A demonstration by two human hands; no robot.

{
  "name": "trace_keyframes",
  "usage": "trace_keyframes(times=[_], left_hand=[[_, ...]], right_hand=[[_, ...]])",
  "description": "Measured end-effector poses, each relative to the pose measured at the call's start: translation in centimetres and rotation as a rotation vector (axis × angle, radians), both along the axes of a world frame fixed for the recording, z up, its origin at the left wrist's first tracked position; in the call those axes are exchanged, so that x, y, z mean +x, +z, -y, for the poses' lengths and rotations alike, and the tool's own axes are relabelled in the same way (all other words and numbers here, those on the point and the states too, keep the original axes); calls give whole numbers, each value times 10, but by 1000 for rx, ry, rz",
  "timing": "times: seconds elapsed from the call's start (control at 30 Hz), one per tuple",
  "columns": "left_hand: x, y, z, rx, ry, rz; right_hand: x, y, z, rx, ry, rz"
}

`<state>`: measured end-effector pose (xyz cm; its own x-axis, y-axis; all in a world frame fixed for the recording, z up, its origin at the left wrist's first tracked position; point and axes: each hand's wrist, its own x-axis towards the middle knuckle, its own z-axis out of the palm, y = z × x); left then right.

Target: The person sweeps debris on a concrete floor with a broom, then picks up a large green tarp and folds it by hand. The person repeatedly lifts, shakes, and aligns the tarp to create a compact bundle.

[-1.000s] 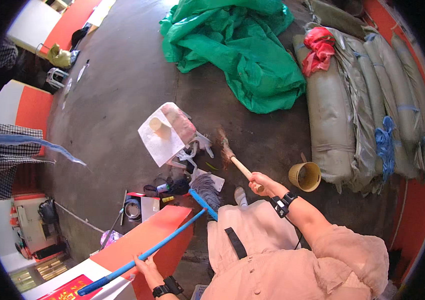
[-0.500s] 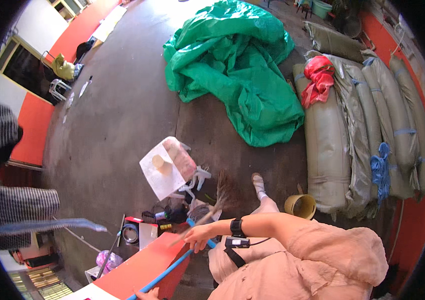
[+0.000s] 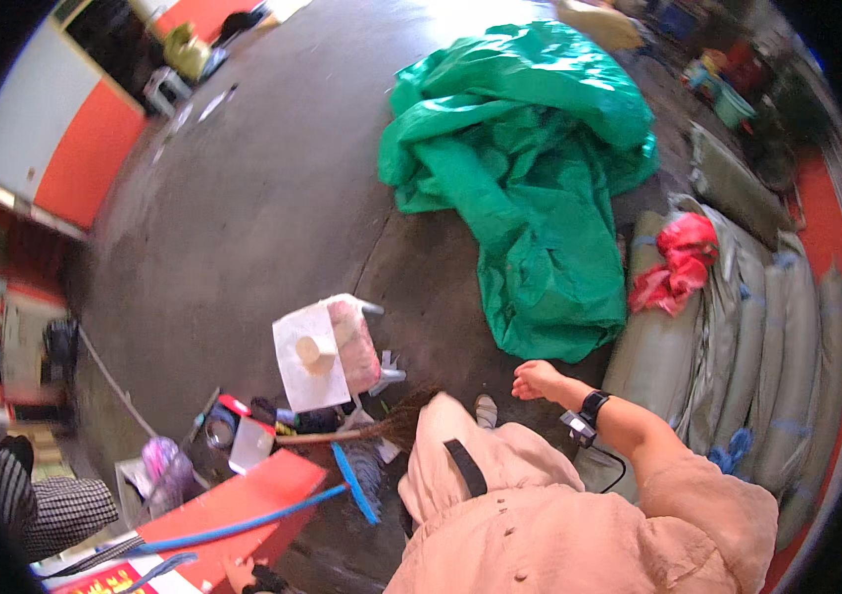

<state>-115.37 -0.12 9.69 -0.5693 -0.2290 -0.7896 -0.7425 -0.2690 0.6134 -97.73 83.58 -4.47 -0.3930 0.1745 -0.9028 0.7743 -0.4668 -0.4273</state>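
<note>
My right hand is held out in front of me, fingers loosely bent, with nothing visible in it. My left hand shows only partly at the lower edge, beside a red board; its fingers are mostly hidden. Across the board runs a blue pole, ending at a blue bar-shaped head near the floor. Just beyond it is a broom with a wooden handle and brown bristles by my knee.
A small stool carries paper and a roll. Green sheeting lies crumpled ahead. Long wrapped bundles line the right wall, a red bag on top. Another person in checked clothing is at left. Tools lie by the board.
My right hand has left the broom and blue pole and swung away to the right. The broom handle now lies lower and more level. The view has shifted; the other person shows less.
</note>
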Motion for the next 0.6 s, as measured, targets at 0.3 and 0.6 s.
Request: trace_keyframes(times=[0.3,0.6], left_hand=[[27,-106,-218,104,393,236],[31,-147,-317,-654,-2194,-137]], right_hand=[[-181,-8,-112,-43,116,58],[-414,-20,-299,207,52,209]])
